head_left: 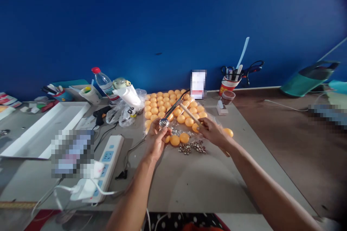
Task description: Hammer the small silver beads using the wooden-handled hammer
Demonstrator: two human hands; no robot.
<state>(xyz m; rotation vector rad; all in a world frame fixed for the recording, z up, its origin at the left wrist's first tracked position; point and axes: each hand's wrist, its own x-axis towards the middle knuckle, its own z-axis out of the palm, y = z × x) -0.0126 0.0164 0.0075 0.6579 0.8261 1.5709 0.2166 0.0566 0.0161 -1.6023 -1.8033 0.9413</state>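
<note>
Grey counter point(206, 184) is crowded at left: white power strip with blue sockets point(110, 155), white plugs point(82, 189), shallow white rectangular tray point(50, 130), black-and-orange glue gun point(101, 114), clear plastic bag point(120, 116), clear bottle with red cap point(102, 82). Dark cable point(129, 151) is run beside the left forearm. At right rear, a red-and-white cup point(227, 86) is filled with scissors and sticks; a small white box point(222, 109) is set just in front.

Space under both hands is taken up by glossy orange balls point(162, 103), mostly ranked in clear plastic. Two piles of small silvery metal pieces point(199, 147) are placed nearer the front.

Left grip point(156, 139): closed, round shiny silver piece point(164, 123) pinched by thumb and fingers, held at the near-left part of the balls. Long thin black strip point(173, 107) is angled up beyond it; attachment can't be told. Right grip point(214, 130): closed around a slim pale wooden stick point(189, 113), upper end pointed at the strip. Contact can't be confirmed.
</note>
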